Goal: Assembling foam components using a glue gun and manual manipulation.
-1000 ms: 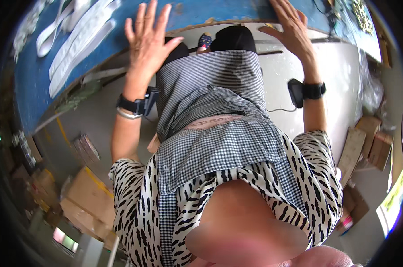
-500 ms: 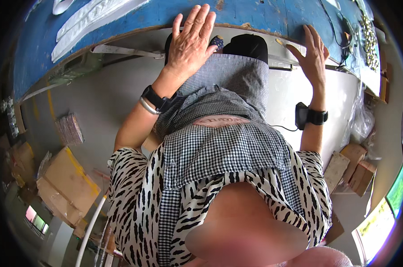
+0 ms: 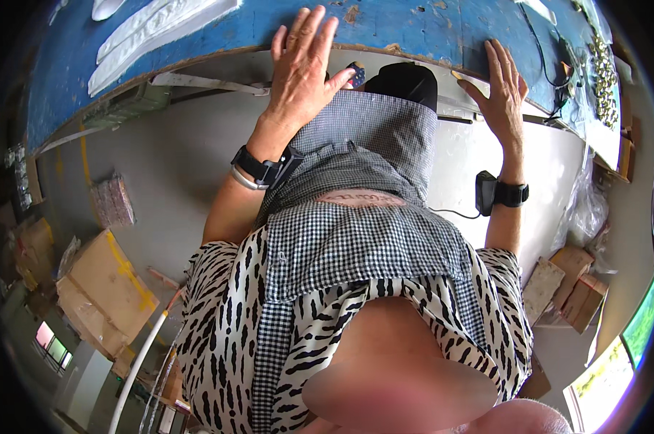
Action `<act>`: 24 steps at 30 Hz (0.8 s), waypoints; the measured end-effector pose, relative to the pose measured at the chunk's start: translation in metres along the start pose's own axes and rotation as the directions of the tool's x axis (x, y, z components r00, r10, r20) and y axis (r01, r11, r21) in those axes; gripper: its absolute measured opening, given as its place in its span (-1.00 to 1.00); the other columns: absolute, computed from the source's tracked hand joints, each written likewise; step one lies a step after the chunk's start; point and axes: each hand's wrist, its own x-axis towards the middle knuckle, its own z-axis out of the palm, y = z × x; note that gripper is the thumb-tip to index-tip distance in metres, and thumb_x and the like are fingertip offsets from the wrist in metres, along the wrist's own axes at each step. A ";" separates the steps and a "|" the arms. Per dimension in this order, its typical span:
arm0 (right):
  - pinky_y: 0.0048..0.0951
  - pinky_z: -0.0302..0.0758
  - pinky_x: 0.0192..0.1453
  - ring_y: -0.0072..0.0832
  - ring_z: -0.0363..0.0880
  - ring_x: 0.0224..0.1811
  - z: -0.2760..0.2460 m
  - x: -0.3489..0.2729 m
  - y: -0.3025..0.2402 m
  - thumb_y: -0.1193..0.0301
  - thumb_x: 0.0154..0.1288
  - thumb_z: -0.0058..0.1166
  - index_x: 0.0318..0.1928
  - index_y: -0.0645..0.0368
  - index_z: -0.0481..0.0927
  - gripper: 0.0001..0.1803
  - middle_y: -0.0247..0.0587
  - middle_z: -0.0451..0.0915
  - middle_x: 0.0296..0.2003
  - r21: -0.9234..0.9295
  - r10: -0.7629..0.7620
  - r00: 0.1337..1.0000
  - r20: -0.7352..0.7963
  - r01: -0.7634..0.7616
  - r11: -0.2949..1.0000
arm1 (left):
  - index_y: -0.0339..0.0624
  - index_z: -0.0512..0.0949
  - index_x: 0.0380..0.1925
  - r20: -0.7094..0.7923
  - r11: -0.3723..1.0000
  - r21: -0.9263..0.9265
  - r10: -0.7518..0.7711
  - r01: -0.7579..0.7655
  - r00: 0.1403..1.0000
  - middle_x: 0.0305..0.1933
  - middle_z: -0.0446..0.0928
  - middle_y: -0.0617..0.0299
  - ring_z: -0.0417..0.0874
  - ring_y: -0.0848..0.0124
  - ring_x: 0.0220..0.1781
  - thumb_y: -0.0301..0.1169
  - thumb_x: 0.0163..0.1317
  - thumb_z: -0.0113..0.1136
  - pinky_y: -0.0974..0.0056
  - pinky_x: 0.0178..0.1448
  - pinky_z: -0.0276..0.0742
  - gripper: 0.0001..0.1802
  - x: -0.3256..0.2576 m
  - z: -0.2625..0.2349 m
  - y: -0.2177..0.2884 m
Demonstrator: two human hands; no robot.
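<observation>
My left hand (image 3: 298, 69) is held palm down at the front edge of a blue worktable (image 3: 406, 25), its fingers apart and its thumb out to the right. Nothing is in it. At the same edge, farther right, my right hand (image 3: 502, 90) is open and empty, with the thumb spread away from the fingers. Whether either hand touches the tabletop I cannot tell. Left of my left hand, long folded white strips of cloth (image 3: 142, 47) lie on the table. Dark cables (image 3: 551, 72) lie on it to the right of my right hand.
Patterned trim (image 3: 603, 79) hangs at the table's right end. Clear plastic bags (image 3: 583, 206) and cardboard boxes (image 3: 573, 286) are on the right side. A large carton (image 3: 106, 296) and a wrapped bundle (image 3: 113, 202) lie on the floor at left, near a white pole (image 3: 142, 365).
My left hand has shifted slightly left, and my right hand slightly left too. Both remain open at the table edge. The view has shifted a little.
</observation>
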 end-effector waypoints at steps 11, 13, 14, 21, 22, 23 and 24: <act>0.10 0.00 0.37 -0.24 0.16 0.39 0.001 0.016 0.006 -0.10 -0.07 0.33 0.33 -0.09 0.25 -0.04 -0.18 0.21 0.34 0.003 -0.016 0.999 0.051 0.016 1.000 | -0.16 0.14 0.32 -0.014 0.998 0.060 -0.015 0.016 1.000 0.44 0.10 0.17 0.03 0.24 0.49 -0.10 0.03 0.36 -0.05 0.47 -0.19 -0.09 0.002 -0.006 -0.004; 0.11 0.01 0.36 -0.24 0.15 0.40 0.007 0.014 0.005 -0.11 -0.07 0.33 0.34 -0.09 0.24 -0.04 -0.17 0.21 0.34 0.017 -0.034 0.999 0.003 0.034 0.999 | -0.18 0.21 0.28 -0.012 0.995 -0.095 -0.031 0.030 0.999 0.36 0.24 0.14 0.13 0.20 0.44 -0.10 0.01 0.38 0.00 0.44 -0.06 -0.12 0.007 -0.017 -0.005; 0.13 0.01 0.36 -0.24 0.14 0.40 0.010 0.012 0.004 -0.11 -0.07 0.32 0.34 -0.09 0.22 -0.03 -0.16 0.20 0.34 0.013 -0.049 0.998 -0.031 0.050 0.999 | -0.19 0.30 0.23 -0.010 0.892 -0.432 -0.154 0.134 0.988 0.25 0.37 0.10 0.30 0.15 0.33 -0.15 0.04 0.36 0.12 0.37 0.12 -0.23 0.011 -0.023 -0.006; 0.14 -0.02 0.36 -0.28 0.11 0.42 0.024 0.010 -0.001 -0.04 0.06 0.26 0.34 -0.13 0.22 -0.14 -0.21 0.20 0.35 0.017 -0.063 0.997 -0.045 0.064 0.998 | -0.37 0.26 0.19 0.411 -0.604 -0.794 -0.439 0.076 0.799 0.34 0.24 -0.03 0.18 0.16 0.41 -0.11 0.33 -0.01 0.07 0.43 0.08 -0.40 0.030 -0.075 -0.040; 0.10 -0.05 0.38 -0.28 0.08 0.43 0.025 0.010 -0.003 -0.02 0.07 0.26 0.36 -0.12 0.20 -0.13 -0.21 0.19 0.35 0.038 -0.067 0.997 -0.049 0.069 0.997 | -0.37 0.26 0.19 0.401 -0.593 -0.802 -0.455 0.065 0.795 0.34 0.24 -0.03 0.18 0.16 0.41 -0.11 0.33 -0.01 0.07 0.43 0.08 -0.40 0.029 -0.081 -0.042; 0.10 -0.05 0.38 -0.28 0.08 0.43 0.026 0.011 -0.006 -0.02 0.07 0.26 0.36 -0.12 0.20 -0.13 -0.21 0.19 0.35 0.045 -0.080 0.995 -0.053 0.083 0.996 | -0.37 0.27 0.18 0.395 -0.612 -0.790 -0.470 0.031 0.789 0.34 0.23 -0.04 0.18 0.16 0.40 -0.09 0.32 0.00 0.06 0.43 0.08 -0.39 0.028 -0.085 -0.044; 0.08 -0.06 0.39 -0.28 0.07 0.43 0.027 0.011 -0.008 -0.01 0.08 0.26 0.36 -0.12 0.18 -0.13 -0.21 0.18 0.35 0.026 -0.075 0.996 -0.057 0.077 0.997 | -0.37 0.27 0.17 0.389 -0.632 -0.775 -0.481 -0.003 0.786 0.34 0.23 -0.04 0.18 0.15 0.40 -0.07 0.31 0.00 0.05 0.43 0.08 -0.38 0.028 -0.089 -0.044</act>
